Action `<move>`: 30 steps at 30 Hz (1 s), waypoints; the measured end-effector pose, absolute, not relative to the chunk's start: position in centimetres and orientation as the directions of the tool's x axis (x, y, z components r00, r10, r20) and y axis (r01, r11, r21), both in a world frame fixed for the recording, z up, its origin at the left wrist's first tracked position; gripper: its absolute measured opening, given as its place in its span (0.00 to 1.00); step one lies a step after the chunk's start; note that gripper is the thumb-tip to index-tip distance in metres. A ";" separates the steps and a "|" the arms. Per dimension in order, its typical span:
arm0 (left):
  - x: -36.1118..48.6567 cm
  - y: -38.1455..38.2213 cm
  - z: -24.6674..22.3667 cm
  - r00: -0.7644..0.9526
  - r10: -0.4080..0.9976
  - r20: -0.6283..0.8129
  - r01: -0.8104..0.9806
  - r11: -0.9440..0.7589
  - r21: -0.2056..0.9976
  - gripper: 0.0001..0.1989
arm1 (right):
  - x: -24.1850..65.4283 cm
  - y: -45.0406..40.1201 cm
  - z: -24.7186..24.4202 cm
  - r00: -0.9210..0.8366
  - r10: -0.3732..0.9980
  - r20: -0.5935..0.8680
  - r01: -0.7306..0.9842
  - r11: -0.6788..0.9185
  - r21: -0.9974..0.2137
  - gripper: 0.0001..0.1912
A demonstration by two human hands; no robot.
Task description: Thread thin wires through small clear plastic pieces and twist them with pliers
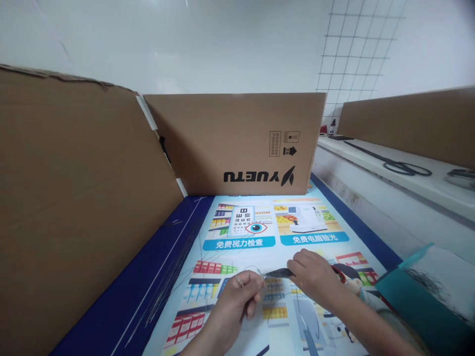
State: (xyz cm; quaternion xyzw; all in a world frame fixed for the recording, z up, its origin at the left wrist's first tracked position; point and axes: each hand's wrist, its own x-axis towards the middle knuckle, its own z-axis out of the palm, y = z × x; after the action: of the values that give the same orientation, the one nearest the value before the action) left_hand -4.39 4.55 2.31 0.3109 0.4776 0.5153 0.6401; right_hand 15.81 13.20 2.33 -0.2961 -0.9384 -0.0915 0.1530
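My left hand (237, 301), with a ring on one finger, pinches a thin wire (254, 268) that loops up between thumb and forefinger. My right hand (313, 274) is closed round a dark, pointed tool (280, 273), whose tip reaches left to the wire just beside my left fingertips. Its handle is mostly hidden by the hand, so its exact kind is hard to tell. Both hands are above a printed sheet (245, 255) with shop pictures and blue labels. Another slim tool (308, 341) lies below, between my forearms.
Cardboard panels stand at the left (81, 198) and back (222, 143). Several fine wires lie on the sheet's dark blue left edge (148, 277). A teal box (423, 296) with dark thin strands is at the right. Black scissors (397, 167) rest on a white ledge (441, 190).
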 end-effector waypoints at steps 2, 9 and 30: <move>-4.5 4.7 2.1 0.003 0.955 -0.297 -0.315 0.282 0.906 0.09 | 15.7 13.1 2.7 -0.785 0.548 0.288 0.589 0.804 0.077 0.06; -4.3 4.8 2.2 -0.017 0.965 -0.261 -0.132 0.256 0.958 0.10 | 16.2 12.6 5.1 -0.744 0.668 -0.021 0.668 0.741 -0.074 0.14; -4.6 4.6 1.9 0.128 0.949 -0.287 -0.477 0.312 0.822 0.08 | 15.9 12.1 5.6 -0.731 0.671 0.124 0.650 0.741 -0.169 0.12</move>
State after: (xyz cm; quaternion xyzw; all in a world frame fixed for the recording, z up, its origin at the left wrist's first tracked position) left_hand -4.58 4.59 1.87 0.2841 0.4159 0.5129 0.6952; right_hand 15.90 12.11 5.64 -0.3556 -0.9287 0.0568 0.0887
